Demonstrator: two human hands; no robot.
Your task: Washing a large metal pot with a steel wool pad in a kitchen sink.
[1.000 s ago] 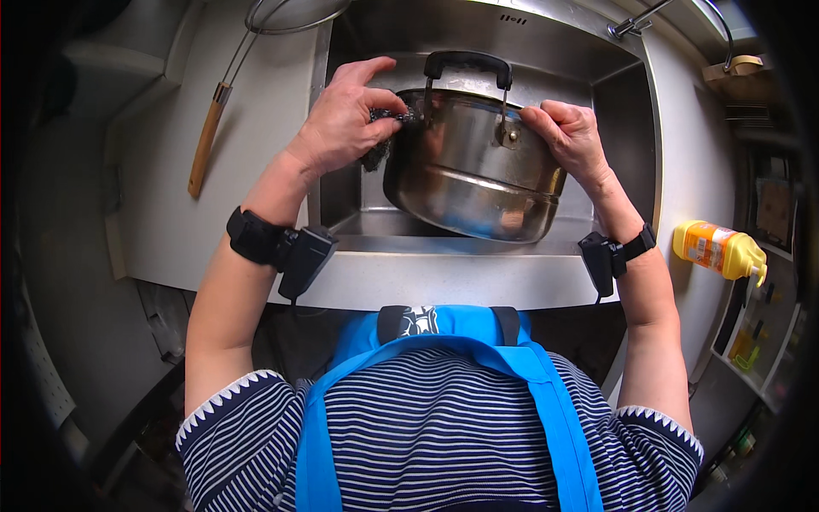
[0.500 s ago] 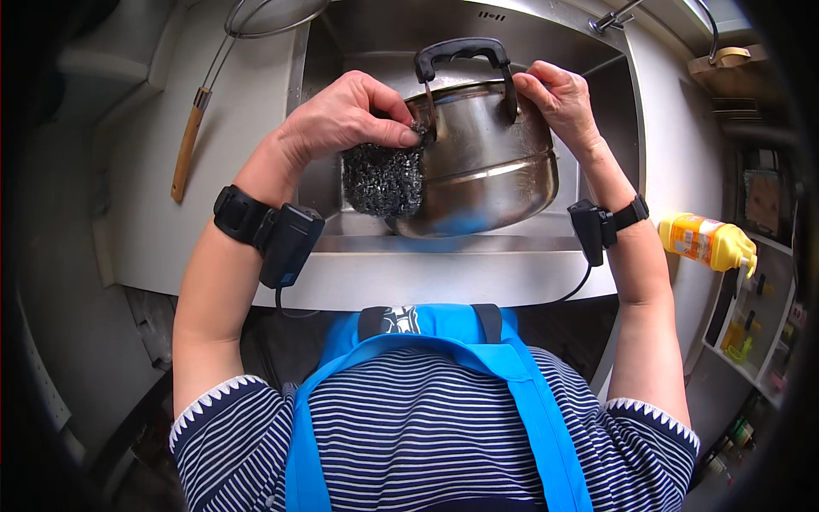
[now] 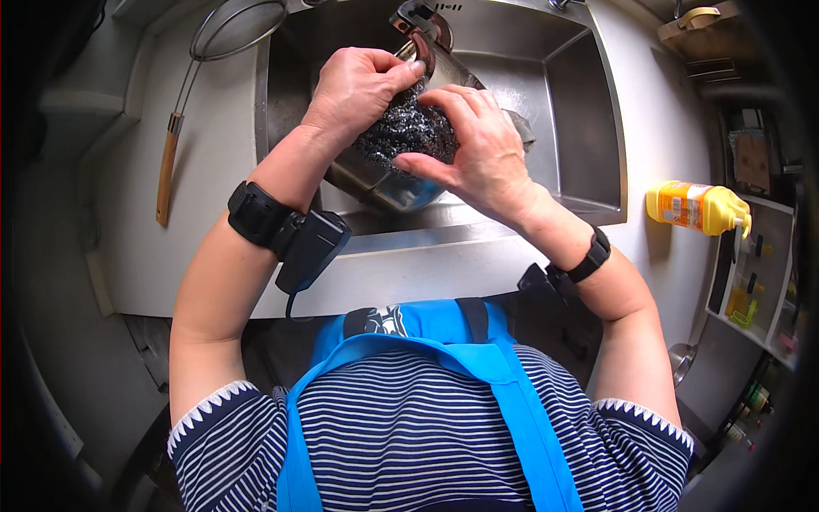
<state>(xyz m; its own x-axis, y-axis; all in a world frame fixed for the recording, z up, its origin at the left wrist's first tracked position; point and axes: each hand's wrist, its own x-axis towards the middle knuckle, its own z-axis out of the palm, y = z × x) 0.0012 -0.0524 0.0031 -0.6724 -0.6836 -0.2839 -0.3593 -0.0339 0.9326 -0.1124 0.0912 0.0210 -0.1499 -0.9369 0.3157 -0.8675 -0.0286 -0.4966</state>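
A stainless steel pot (image 3: pixel 363 181) is tilted inside the sink, its dark loop handle (image 3: pixel 421 19) uppermost. My left hand (image 3: pixel 358 90) is closed, thumb and forefinger pinching the upper edge of a dark, shiny steel wool scourer (image 3: pixel 401 128) right beside that handle. The scourer hangs spread over the side of the pot. At its right edge is my right hand (image 3: pixel 482 149), thumb and fingers parted in a curve around the scourer. Much of the pot is hidden behind my hands and the scourer.
The steel sink (image 3: pixel 585 128) is set into a white counter (image 3: pixel 205 256). A wire strainer with a wooden handle (image 3: pixel 167 171) lies to the left. On the right lies a yellow pump bottle (image 3: pixel 693 207). Black devices are strapped to my forearms.
The pot has turned and tilted, its handle shifting up and left. My right hand has left the pot's right side and come over to the scourer. My left hand keeps its pinch.
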